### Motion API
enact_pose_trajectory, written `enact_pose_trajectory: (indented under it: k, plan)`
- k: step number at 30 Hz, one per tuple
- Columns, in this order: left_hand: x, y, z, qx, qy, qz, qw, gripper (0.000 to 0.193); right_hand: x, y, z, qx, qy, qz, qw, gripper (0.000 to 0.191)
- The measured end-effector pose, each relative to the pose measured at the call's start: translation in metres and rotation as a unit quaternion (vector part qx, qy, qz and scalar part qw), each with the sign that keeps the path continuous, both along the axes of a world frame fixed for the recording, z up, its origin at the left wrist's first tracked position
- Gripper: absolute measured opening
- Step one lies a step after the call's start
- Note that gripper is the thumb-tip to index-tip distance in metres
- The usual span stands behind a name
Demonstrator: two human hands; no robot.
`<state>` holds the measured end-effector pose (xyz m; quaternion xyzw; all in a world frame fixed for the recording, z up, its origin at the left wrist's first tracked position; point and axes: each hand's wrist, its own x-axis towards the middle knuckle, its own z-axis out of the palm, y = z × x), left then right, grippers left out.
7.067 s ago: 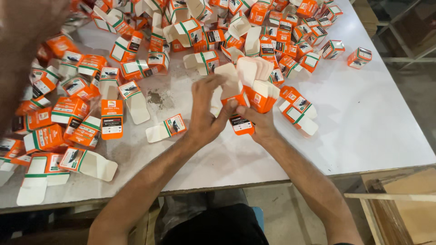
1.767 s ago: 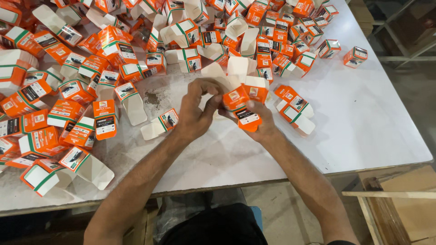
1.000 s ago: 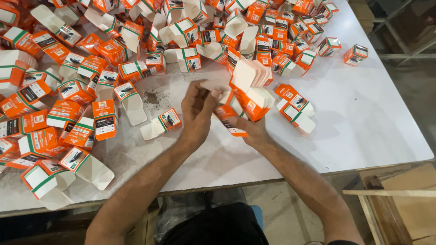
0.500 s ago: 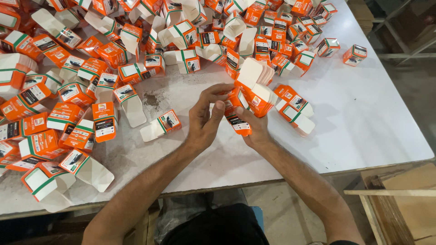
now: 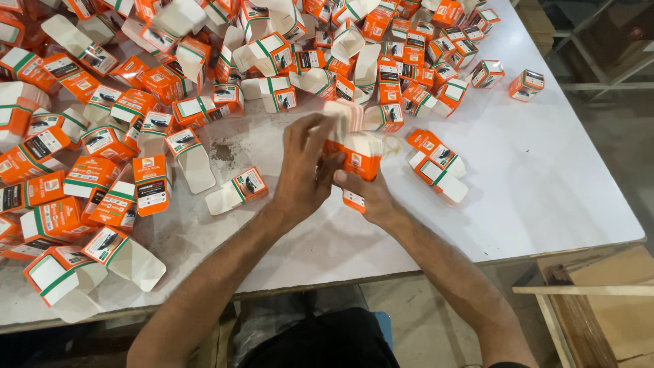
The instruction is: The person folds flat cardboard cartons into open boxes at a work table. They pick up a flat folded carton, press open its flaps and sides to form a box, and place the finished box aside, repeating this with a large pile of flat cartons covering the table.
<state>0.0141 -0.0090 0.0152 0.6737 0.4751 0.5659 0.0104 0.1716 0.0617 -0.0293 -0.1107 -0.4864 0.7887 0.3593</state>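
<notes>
Seen from the head camera, both hands meet over the white table (image 5: 545,184). The right hand (image 5: 364,194) grips a small orange-and-white carton (image 5: 357,155) from below, and the left hand (image 5: 303,170), half a second ago open beside it, has closed its fingers onto the carton's blurred white top flaps, so the folding seems under way. A heap of similar cartons (image 5: 170,82) lies behind and to the left.
</notes>
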Motion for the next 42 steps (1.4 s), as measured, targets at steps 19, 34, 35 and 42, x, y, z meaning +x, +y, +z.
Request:
enact_pose_trajectory:
  k: [19, 34, 35, 42]
  plan:
    - [-0.005, -0.001, -0.032, -0.048, -0.134, -0.110, 0.984, 0.022, 0.004, -0.003, 0.020, 0.184, 0.002, -0.091, 0.979, 0.065]
    - [0.003, -0.006, -0.008, -0.036, -0.288, -0.197, 0.936, 0.017, 0.006, 0.006, -0.007, -0.024, 0.060, -0.043, 0.997, 0.058]
    - [0.002, -0.005, -0.009, -0.058, -0.317, -0.189, 0.928, 0.020, 0.006, 0.006, -0.008, -0.015, 0.049, -0.046, 0.998, 0.057]
    - [0.001, 0.000, -0.019, -0.090, -0.337, -0.211, 0.913, 0.016, 0.003, 0.002, -0.002, -0.017, 0.050, -0.073, 0.996, 0.055]
